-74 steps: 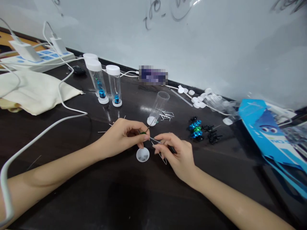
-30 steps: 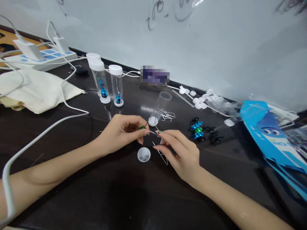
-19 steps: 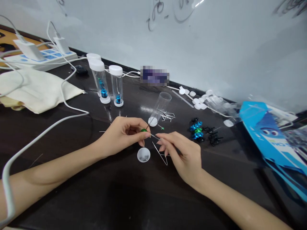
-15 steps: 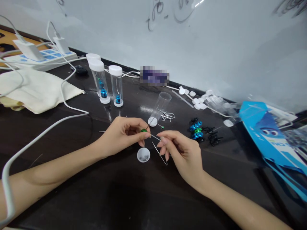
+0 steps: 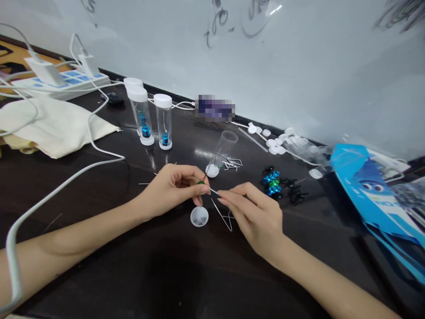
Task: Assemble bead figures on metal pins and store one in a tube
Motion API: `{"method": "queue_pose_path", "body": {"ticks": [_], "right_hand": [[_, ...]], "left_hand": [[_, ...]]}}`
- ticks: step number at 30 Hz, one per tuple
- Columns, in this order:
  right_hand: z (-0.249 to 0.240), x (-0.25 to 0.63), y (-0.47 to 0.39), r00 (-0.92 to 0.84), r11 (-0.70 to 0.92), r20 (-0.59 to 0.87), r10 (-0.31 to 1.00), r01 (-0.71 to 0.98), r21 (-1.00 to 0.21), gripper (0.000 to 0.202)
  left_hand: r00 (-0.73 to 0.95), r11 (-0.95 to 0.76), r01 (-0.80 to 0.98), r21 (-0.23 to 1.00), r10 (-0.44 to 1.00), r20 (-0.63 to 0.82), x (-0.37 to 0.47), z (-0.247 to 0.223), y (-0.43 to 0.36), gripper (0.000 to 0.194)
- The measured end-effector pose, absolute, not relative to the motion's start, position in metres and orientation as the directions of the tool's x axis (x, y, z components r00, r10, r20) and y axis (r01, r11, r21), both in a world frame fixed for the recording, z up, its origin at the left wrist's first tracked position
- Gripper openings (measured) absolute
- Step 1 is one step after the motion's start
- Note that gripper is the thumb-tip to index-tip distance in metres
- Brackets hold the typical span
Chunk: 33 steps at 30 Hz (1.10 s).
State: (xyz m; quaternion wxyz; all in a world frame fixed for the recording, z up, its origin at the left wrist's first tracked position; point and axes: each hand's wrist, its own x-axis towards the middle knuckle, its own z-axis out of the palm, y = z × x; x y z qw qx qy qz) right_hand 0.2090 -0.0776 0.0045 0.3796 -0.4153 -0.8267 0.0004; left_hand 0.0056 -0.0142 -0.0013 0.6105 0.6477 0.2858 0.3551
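My left hand [image 5: 177, 186] is closed in a pinch around a small green metal part [image 5: 200, 182]. A thin dark rod [image 5: 207, 170] sticks up from that part. My right hand [image 5: 257, 212] pinches a thin silver hex key [image 5: 214, 191], whose far end meets the left fingertips; the contact with the green part is hidden by the fingers. Below the hands sits a small white cap [image 5: 199, 217] with tiny dark pieces inside. Bent silver hex keys [image 5: 226, 221] lie beside the right fingers. Behind the hands, an uncapped clear tube [image 5: 227, 144] stands on a white base.
Capped clear tubes [image 5: 163, 119] with blue parts stand at back left. More hex keys [image 5: 232, 164] lie behind the hands. Blue and green metal parts [image 5: 272, 181] and black parts [image 5: 295, 195] are on the right, near a blue bag [image 5: 361, 177]. A white cable [image 5: 63, 175] crosses the left.
My right fingers have straightened and shifted their pinch along the hex key. The small green tip by the tube base has moved up and left. My left hand keeps its hold.
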Motion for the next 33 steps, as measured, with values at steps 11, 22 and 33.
{"method": "queue_pose_path", "body": {"ticks": [11,22,33], "right_hand": [[0.0079,0.1993,-0.0802,-0.118,0.014,-0.008,0.993,0.19,-0.982,0.018],[0.0044,0.2042,-0.0766,-0.202,0.42,0.372,0.906,0.545,-0.726,0.02],[0.0061,0.203,-0.0782,-0.137,0.173,0.135,0.981,0.317,-0.933,0.017]], "left_hand": [[0.569,-0.179,-0.012,0.984,0.808,0.154,0.004,-0.0034,-0.0166,0.007],[0.545,-0.096,-0.044,0.994,0.832,0.104,0.005,-0.0001,-0.0112,0.006],[0.601,-0.117,-0.007,0.993,0.793,0.098,0.0052,-0.0049,-0.0167,0.01]]}}
